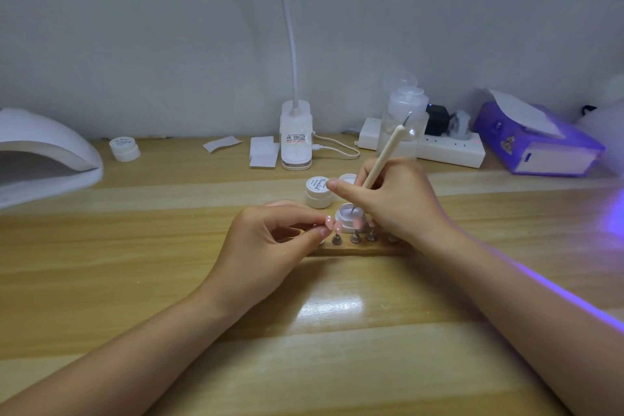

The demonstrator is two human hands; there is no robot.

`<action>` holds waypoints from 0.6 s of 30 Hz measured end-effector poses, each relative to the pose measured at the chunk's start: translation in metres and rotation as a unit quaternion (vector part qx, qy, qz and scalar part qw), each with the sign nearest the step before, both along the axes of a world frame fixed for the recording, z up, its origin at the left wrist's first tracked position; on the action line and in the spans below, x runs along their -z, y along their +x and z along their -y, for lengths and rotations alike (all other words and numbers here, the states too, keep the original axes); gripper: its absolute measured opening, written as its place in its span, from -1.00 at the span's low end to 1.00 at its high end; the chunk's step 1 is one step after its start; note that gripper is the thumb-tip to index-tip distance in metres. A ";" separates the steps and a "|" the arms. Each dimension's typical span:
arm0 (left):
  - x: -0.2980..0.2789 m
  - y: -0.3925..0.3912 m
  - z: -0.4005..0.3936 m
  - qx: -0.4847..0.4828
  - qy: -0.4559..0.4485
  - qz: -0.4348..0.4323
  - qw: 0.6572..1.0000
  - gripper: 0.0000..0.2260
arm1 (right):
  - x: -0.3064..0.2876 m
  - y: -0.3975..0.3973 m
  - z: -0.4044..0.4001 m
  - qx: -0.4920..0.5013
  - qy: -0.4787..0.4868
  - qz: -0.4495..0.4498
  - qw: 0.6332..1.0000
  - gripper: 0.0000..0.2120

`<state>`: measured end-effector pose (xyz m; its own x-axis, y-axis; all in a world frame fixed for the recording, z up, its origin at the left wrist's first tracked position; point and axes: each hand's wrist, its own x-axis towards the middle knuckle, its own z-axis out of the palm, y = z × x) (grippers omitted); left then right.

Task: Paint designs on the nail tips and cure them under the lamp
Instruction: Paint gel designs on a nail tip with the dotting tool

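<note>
- Two bare hands are seen working over a wooden table (135,280), close together near its middle.
- A pink nail tip (328,221) is pinched between the thumb and curled fingers of the left hand (270,240), just left of the other tips.
- Three more nail tips on small metal stands (355,236) are set in a row on a wooden strip (354,251), directly below the right hand.
- A cream-handled brush (383,157) is gripped by the curled fingers of the right hand (391,203), the index finger being stretched out to the left.
- The brush point is lowered into an open white gel pot (347,215), which stands just behind the stands.
- A closed gel pot (318,192) is placed beside it, and another (124,148) lies far left.
- A white curing lamp (44,155) is positioned at the left edge of the table.
- A clip desk lamp (296,138), a clear pump bottle (403,118), a power strip (449,152) and a purple box (540,145) are lined up along the wall.
</note>
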<state>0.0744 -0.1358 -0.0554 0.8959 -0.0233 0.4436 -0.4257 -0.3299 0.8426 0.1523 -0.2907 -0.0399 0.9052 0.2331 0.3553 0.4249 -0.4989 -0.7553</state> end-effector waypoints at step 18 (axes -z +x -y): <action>-0.001 -0.001 0.000 -0.002 -0.002 -0.005 1.000 -0.88 | -0.004 0.000 0.001 0.007 0.030 -0.037 0.999 -0.61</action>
